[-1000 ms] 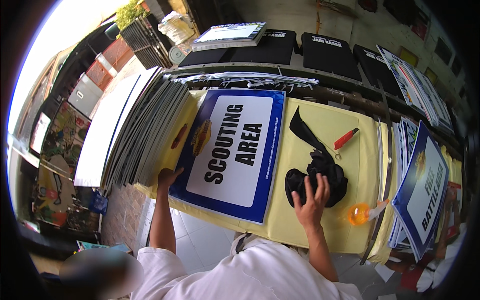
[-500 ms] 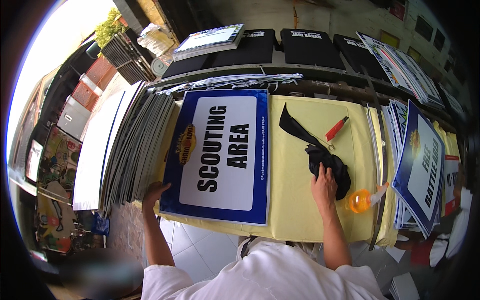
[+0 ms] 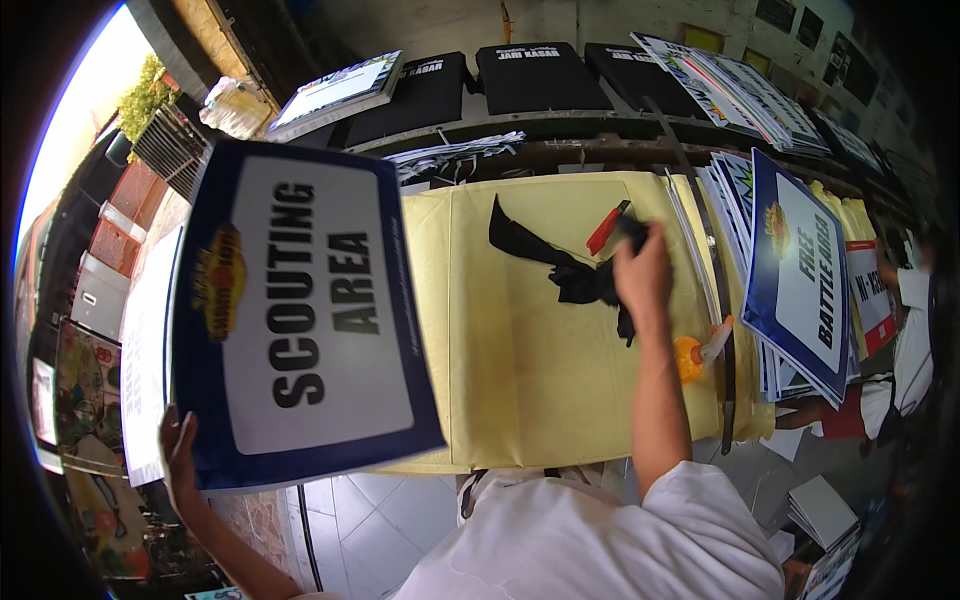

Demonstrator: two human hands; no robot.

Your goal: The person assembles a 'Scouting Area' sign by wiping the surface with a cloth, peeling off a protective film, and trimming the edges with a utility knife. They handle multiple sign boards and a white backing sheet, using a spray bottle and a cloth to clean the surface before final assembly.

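Observation:
My left hand [image 3: 181,455] grips the near left corner of a blue-bordered white sign board [image 3: 300,330] with large black lettering. Raised off the table, the board leans over the table's left side. My right hand [image 3: 643,270], slightly blurred, is closed on a bunched part of a black cloth [image 3: 582,282]; the rest of the cloth trails leftward over the yellow-covered table [image 3: 530,410]. Just beside that hand lies a red utility knife [image 3: 604,232]. A spray bottle with orange liquid [image 3: 688,358] lies near the table's right edge.
Partly behind the raised board stands a white board stack [image 3: 145,400]. More blue-bordered signs [image 3: 805,270] lean at the right, where another person in white [image 3: 910,320] is. Beyond the table, black panels [image 3: 545,82] and board piles [image 3: 735,95] line a bench.
My left hand has lifted the sign board off the table and carried it left. My right hand has moved away from me with part of the black cloth. The view has shifted too.

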